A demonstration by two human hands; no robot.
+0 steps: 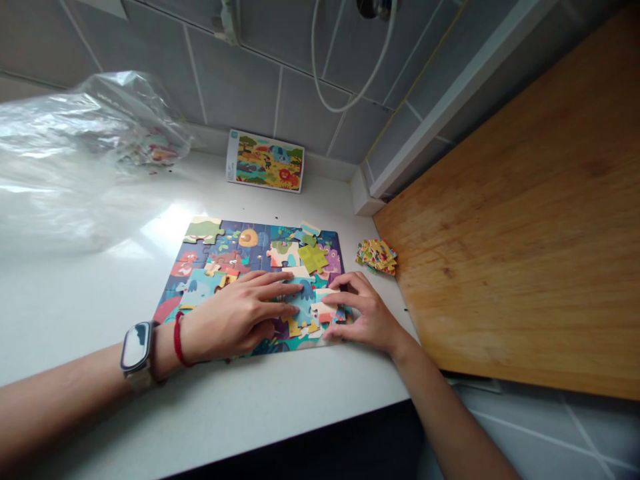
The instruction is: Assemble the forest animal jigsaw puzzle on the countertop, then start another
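A dark blue animal puzzle lies on the white surface, with loose lighter pieces on top of it. My left hand, wearing a red string and a watch on its wrist, lies over the puzzle with fingers stretched onto blue elephant pieces. At the puzzle's right side, my right hand has its thumb and fingers around a puzzle piece with cream and red parts. A green piece sits just above the fingertips. At the top left corner rests a green and cream piece.
A heap of puzzle pieces is on the right, beside a large wooden board. The picture box leans near the tiled wall. Clear plastic covers the left side. A white cable hangs above.
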